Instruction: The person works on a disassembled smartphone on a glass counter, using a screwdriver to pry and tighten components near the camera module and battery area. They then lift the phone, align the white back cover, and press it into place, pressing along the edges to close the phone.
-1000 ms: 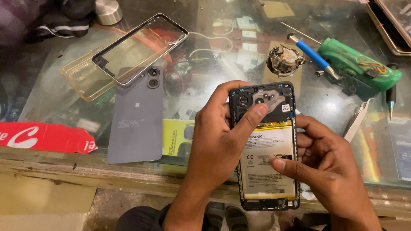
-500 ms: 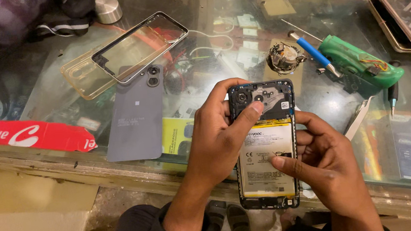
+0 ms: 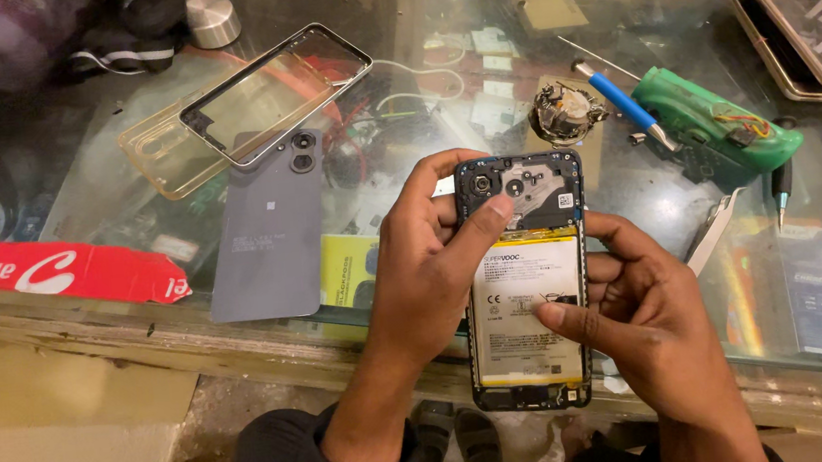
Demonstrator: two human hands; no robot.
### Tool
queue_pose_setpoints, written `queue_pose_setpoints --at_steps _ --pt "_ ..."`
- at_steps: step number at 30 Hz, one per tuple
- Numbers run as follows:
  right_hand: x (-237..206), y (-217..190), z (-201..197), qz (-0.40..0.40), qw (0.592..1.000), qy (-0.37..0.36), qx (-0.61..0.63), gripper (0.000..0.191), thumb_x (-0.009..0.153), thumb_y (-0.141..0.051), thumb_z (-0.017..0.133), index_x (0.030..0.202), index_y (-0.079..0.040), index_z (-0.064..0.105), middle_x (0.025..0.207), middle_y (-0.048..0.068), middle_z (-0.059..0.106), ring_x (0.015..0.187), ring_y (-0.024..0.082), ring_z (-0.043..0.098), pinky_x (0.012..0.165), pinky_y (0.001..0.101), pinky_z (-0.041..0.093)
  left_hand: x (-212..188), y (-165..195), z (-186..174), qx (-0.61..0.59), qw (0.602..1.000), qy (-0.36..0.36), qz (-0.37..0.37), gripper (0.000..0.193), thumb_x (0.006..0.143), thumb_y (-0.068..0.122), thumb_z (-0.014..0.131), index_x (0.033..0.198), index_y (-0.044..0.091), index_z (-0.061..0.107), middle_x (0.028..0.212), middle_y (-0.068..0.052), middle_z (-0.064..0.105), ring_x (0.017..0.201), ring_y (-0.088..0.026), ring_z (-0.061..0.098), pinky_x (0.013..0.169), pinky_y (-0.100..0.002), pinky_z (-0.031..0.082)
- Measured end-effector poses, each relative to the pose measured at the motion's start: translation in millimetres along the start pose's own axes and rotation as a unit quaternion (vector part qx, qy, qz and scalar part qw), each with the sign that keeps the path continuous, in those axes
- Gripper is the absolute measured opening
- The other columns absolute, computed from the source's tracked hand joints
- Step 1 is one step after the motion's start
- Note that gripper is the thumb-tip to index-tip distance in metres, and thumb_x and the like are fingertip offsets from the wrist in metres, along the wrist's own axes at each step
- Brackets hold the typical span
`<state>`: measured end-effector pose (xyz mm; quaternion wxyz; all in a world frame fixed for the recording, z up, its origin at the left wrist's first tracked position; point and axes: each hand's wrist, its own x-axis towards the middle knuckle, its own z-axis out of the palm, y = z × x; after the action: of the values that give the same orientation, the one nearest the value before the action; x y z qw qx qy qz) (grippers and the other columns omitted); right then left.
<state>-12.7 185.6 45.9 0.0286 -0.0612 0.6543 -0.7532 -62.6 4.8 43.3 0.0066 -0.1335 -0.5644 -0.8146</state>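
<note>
Left hand (image 3: 430, 269): its grip is closed on the opened phone (image 3: 526, 280), fingers curled round the phone's left edge, thumb laid across the dark upper plate just below the camera lenses.
Right hand (image 3: 640, 314): its grip is closed on the same phone from the right edge, fingers behind it, the thumb tip pressed on the pale battery (image 3: 527, 310) a little below the middle.
Opened phone: held upright between both grips, back cover off, inner side facing the camera, raised over the near edge of the glass counter (image 3: 628, 190); camera end away from the person, bottom end towards them.
Battery: fills the phone's lower two thirds, directly under the right thumb and just below the left thumb.
Grey back cover (image 3: 270, 229): flat on the counter, to the left of the left grip and apart from it.
Screen frame (image 3: 277, 93): beyond the back cover, lying across a clear soft case (image 3: 162, 149), well away from both grips.
Blue-handled screwdriver (image 3: 625, 105): beyond the phone's top, up and right of the right grip, its far end beside a green tool (image 3: 717, 126).
Two phones (image 3: 808, 27): far right corner, well apart from the hands.
Red strip (image 3: 53, 270): on the counter edge, far left of the left grip.
</note>
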Motion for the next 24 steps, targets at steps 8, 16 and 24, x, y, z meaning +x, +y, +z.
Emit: queue_pose_setpoints --at_steps 8,16,24 --pt "0.9 -0.4 0.6 0.008 1.0 0.006 -0.017 0.064 0.08 0.015 0.068 0.14 0.006 0.049 0.107 0.02 0.077 0.099 0.021 0.074 0.085 0.032 0.059 0.4 -2.4 -1.5 -0.027 1.0 -0.01 0.007 0.04 0.098 0.01 0.067 0.132 -0.005 0.053 0.092 -0.008 0.075 0.077 -0.004 0.066 0.066 -0.022 0.053" --pt "-0.5 3.0 -3.3 0.001 1.0 0.011 -0.01 0.057 0.077 0.018 0.069 0.129 0.002 0.05 0.104 0.019 0.077 0.097 0.021 0.074 0.084 0.0321 0.06 -1.1 2.0 1.9 0.017 1.0 0.003 0.021 0.035 0.096 0.009 0.069 0.126 -0.004 0.056 0.087 -0.007 0.073 0.072 -0.003 0.063 0.059 -0.021 0.05" --pt "-0.1 7.8 -7.9 0.004 1.0 0.01 -0.015 0.053 0.077 0.017 0.071 0.122 0.0 0.05 0.103 0.018 0.077 0.095 0.019 0.073 0.081 0.0317 0.06 -1.0 3.6 5.6 0.039 0.999 0.019 0.019 0.039 0.091 0.009 0.071 0.125 -0.003 0.056 0.089 -0.006 0.075 0.075 -0.004 0.067 0.062 -0.022 0.055"
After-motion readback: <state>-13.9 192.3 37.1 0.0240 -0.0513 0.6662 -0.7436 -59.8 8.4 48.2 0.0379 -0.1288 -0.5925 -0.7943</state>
